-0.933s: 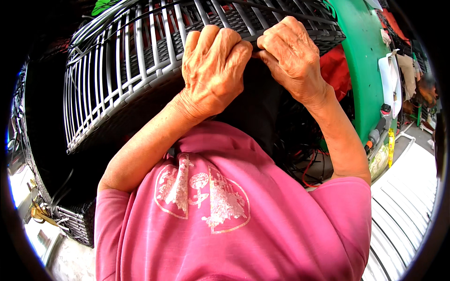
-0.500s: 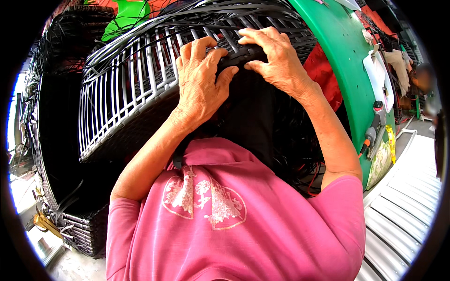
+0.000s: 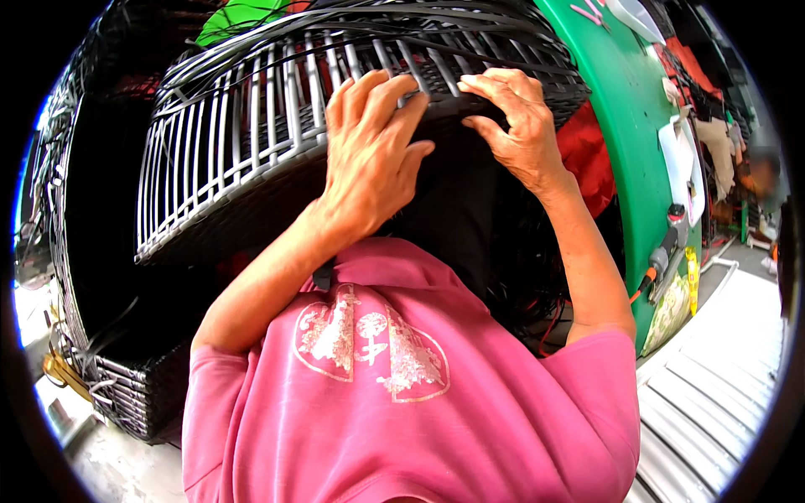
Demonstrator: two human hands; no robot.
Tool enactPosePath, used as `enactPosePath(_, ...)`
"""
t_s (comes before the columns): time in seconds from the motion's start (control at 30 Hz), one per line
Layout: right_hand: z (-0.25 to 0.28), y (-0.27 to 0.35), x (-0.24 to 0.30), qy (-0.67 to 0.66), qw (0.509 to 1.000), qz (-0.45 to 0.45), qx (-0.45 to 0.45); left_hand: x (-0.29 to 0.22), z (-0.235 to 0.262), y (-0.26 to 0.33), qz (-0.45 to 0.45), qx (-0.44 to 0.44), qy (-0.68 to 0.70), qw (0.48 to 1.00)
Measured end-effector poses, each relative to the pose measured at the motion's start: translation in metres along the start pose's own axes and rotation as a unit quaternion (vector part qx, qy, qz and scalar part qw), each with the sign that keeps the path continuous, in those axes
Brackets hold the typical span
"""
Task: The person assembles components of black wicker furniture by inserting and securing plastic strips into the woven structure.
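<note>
A dark grey woven wicker panel point(image 3: 277, 155) stretches across the upper part of the head view, with open slats on its left and denser weave towards the right. Over its near edge lie the bent fingers of my left hand point(image 3: 369, 155), closed on the rim, its thumb pointing right along the near side. Further right, my right hand point(image 3: 521, 126) grips the same edge, fingers above and thumb below. What lies under the fingertips is hidden. Loose dark strips point(image 3: 377, 18) run in a bundle along the panel's far side.
A green board point(image 3: 625, 159) curves down the right, with a power tool point(image 3: 662, 247) and a white tray point(image 3: 683, 159) beside it. Another dark wicker piece point(image 3: 138, 394) stands at the left. White slats point(image 3: 704, 394) lie at the lower right. A blurred person point(image 3: 763, 172) is far right.
Both hands have moved slightly right and down in the picture. My left fingers have straightened and reach further over the panel; the panel sits a little differently in view.
</note>
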State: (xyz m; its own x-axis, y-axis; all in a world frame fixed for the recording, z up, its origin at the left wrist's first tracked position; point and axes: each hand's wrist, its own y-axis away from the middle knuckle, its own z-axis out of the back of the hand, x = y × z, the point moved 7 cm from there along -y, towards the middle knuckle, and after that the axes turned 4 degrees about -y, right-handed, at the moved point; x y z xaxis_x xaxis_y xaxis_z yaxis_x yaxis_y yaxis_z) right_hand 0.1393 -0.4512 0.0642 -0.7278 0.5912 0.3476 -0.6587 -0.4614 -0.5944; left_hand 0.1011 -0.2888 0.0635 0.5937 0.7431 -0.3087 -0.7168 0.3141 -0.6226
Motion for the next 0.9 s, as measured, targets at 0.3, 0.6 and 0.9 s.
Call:
enactPosePath(0.3,-0.036,-0.016,0.043,0.089,0.992,0.031,0.087,0.038,0.028,0.032,0.064,0.04,-0.06,0.995)
enactPosePath(0.6,-0.041,-0.011,0.053,0.09,0.995,0.042,0.026,0.038,0.029,0.038,0.06,-0.065,-0.037,0.995)
enactPosePath(0.9,-0.08,-0.042,0.12,-0.007,0.994,0.087,0.063,0.086,0.11,0.101,0.169,-0.15,-0.097,0.969)
